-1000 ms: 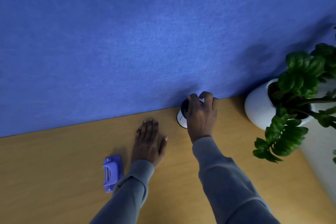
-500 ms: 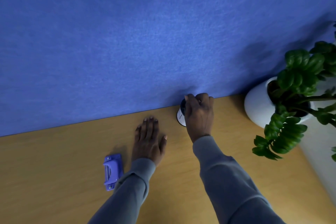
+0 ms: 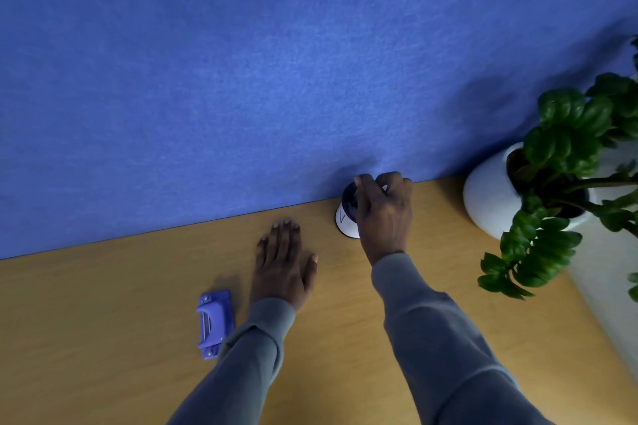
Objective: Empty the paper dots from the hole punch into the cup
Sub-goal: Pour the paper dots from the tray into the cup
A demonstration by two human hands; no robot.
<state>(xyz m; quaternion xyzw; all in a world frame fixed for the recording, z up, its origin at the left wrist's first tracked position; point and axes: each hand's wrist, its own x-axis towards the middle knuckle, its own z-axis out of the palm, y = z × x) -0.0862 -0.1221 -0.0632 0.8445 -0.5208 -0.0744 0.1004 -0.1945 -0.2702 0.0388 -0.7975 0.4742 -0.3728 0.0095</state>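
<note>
A small blue hole punch (image 3: pixel 214 323) lies on the wooden desk (image 3: pixel 103 304), just left of my left sleeve. My left hand (image 3: pixel 283 266) rests flat on the desk, palm down, fingers apart, holding nothing. A white cup (image 3: pixel 346 217) with a dark inside stands at the back of the desk against the blue wall. My right hand (image 3: pixel 383 214) is closed over the cup's rim from above and the right, covering most of it.
A blue felt wall (image 3: pixel 276 62) rises along the desk's far edge. A white pot (image 3: pixel 490 197) with a leafy green plant (image 3: pixel 566 183) stands at the back right, its leaves hanging over the desk. The desk's right edge runs diagonally below the plant.
My right hand's fingers have curled tighter over the cup's rim. The left hand and the hole punch have stayed where they were.
</note>
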